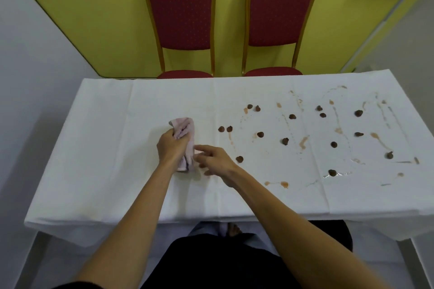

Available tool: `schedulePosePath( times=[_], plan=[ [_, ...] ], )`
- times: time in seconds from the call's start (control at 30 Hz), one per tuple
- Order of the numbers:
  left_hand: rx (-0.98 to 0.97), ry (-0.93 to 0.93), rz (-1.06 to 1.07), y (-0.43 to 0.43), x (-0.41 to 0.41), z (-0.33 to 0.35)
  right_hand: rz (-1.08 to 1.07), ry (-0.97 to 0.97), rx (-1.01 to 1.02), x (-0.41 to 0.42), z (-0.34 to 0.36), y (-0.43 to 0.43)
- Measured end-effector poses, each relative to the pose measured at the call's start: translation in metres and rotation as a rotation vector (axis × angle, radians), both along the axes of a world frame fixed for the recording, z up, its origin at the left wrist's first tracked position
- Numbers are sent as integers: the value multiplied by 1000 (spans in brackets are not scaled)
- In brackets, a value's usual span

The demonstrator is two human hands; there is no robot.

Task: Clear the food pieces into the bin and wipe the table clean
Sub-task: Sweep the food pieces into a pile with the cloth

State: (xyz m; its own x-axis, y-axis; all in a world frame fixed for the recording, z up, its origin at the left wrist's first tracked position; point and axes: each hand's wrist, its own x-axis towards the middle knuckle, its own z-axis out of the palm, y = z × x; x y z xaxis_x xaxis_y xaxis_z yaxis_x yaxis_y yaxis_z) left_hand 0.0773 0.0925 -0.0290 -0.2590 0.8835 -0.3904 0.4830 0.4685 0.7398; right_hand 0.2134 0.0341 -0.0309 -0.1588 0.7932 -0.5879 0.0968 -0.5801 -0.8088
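Food pieces (285, 141): all on the table (105, 159), scattered over its right half from near edge to far edge. Bin not in view. Right hand (215, 159) near table middle, fingers loosely extended, tips at the cloth (185, 128), holding nothing I can see. Left hand (171, 146) beside it, clenched round the bunched cloth. Suggest: fold cloth to a flat pad and lift pieces first, starting with the nearest piece (239, 159) just right of the right hand. Wiping over them would likely drag the smears (303, 142). Chairs (180, 12) stand behind the far edge.
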Motion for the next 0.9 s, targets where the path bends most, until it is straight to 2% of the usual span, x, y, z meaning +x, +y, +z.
schedulePosePath(
  times=[0.13,0.4,0.5,0.6,0.67,0.73,0.83,0.9],
  plan=[
    [93,207,-68,30,20,1,-286,-56,-65,27,-9,0],
    [173,382,-430,57,83,-12,-672,-66,-62,85,-17,-34],
    [136,386,-501,55,102,-18,-807,-58,-62,102,-18,-49],
    [116,304,-566,46,124,-20,-907,-91,-63,113,-18,-61],
    [99,231,-604,39,137,-21,-918,-253,-49,116,-20,-68],
    [107,162,-623,33,144,-20,-835,-555,14,122,-26,-77],
    [182,107,-547,30,132,-18,-554,-1025,116,136,-41,-93],
    [197,141,-469,29,111,-20,-353,-1193,135,143,-48,-100]
  ],
)
